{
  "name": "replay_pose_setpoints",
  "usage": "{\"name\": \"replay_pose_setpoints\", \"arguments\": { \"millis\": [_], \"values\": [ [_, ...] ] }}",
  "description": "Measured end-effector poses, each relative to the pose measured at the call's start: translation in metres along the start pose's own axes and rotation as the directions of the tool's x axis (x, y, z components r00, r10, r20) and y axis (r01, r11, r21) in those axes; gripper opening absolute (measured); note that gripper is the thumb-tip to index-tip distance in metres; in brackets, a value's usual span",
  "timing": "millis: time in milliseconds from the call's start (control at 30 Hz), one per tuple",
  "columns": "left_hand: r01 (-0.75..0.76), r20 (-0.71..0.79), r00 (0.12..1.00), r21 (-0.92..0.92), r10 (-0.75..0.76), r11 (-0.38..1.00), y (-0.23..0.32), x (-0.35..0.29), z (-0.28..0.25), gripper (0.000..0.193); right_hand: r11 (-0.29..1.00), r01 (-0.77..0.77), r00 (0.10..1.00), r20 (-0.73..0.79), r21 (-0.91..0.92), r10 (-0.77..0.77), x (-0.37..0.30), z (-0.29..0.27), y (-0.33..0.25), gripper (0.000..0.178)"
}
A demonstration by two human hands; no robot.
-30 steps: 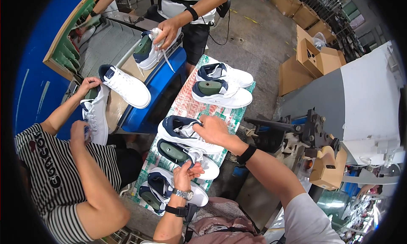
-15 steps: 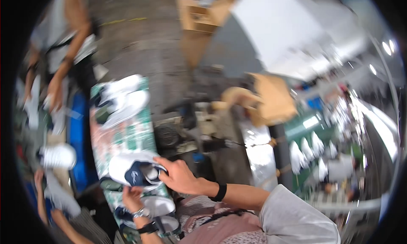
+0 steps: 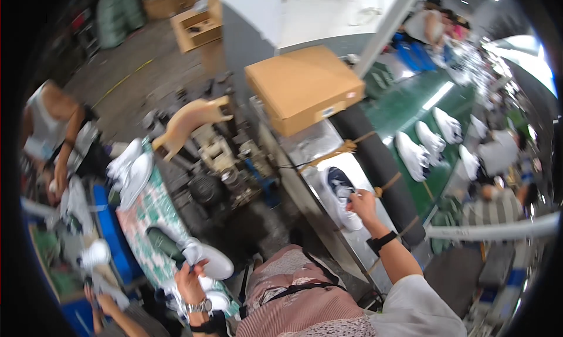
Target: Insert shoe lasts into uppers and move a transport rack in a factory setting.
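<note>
My right hand [image 3: 365,208] is closed on the collar end of a white and navy sneaker [image 3: 340,197]. The sneaker rests on a shiny metal ledge [image 3: 362,243] to my right. Off to the left, the fingers of my left hand [image 3: 191,283] are closed at the edge of a white and dark green sneaker [image 3: 212,261], its pale sole turned partly upward. Under that shoe runs a bench covered in green, white and pink patterned sheeting [image 3: 141,220]. More white shoes [image 3: 136,172] lie at its far end, and others sit beside my left wrist.
A closed cardboard box [image 3: 305,88] sits at the ledge's far end. Beyond a dark padded roller [image 3: 381,167], several white sneakers [image 3: 413,155] stand on a green conveyor. Machinery [image 3: 211,155] fills the middle gap. Co-workers [image 3: 58,126] sit at the left and far right.
The view has swung right. My right hand has gone from the patterned bench to the metal ledge with the navy and white sneaker. My left hand has let go of it and holds another sneaker.
</note>
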State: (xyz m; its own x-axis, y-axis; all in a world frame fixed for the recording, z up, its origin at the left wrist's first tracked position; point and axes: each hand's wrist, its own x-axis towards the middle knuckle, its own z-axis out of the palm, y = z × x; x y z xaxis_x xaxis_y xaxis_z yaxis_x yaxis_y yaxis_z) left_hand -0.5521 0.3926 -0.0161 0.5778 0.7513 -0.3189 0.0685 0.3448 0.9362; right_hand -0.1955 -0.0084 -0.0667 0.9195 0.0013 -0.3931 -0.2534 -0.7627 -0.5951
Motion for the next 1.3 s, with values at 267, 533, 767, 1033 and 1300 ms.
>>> {"name": "replay_pose_setpoints", "arguments": {
  "millis": [267, 533, 767, 1033, 1300],
  "values": [
    [0.367, 0.512, 0.858, -0.559, -0.038, 0.743, 0.044, -0.087, 0.154, 0.040, 0.344, -0.421, 0.651, 0.543, 0.839, -0.530, -0.103, 0.051, -0.097, 0.077],
    [0.389, 0.163, 0.917, -0.162, -0.364, 0.907, 0.018, -0.028, 0.164, 0.043, 0.439, -0.329, 0.639, 0.539, 0.836, -0.548, -0.112, 0.047, -0.152, 0.073],
    [0.167, 0.203, 0.972, -0.248, -0.117, 0.954, -0.014, 0.063, 0.185, 0.047, 0.589, 0.745, 0.595, 0.087, 0.314, -0.799, -0.068, 0.094, -0.237, 0.095],
    [0.377, 0.392, 0.919, -0.830, -0.051, 0.411, -0.074, 0.090, 0.194, 0.032, 0.429, 0.804, 0.559, 0.278, -0.412, -0.781, -0.122, 0.105, -0.315, 0.098],
    [0.504, 0.412, 0.848, -0.433, -0.333, 0.747, -0.102, 0.027, 0.185, 0.080, 0.336, 0.930, 0.356, 0.137, -0.149, -0.924, -0.141, 0.103, -0.258, 0.094]
  ]
}}
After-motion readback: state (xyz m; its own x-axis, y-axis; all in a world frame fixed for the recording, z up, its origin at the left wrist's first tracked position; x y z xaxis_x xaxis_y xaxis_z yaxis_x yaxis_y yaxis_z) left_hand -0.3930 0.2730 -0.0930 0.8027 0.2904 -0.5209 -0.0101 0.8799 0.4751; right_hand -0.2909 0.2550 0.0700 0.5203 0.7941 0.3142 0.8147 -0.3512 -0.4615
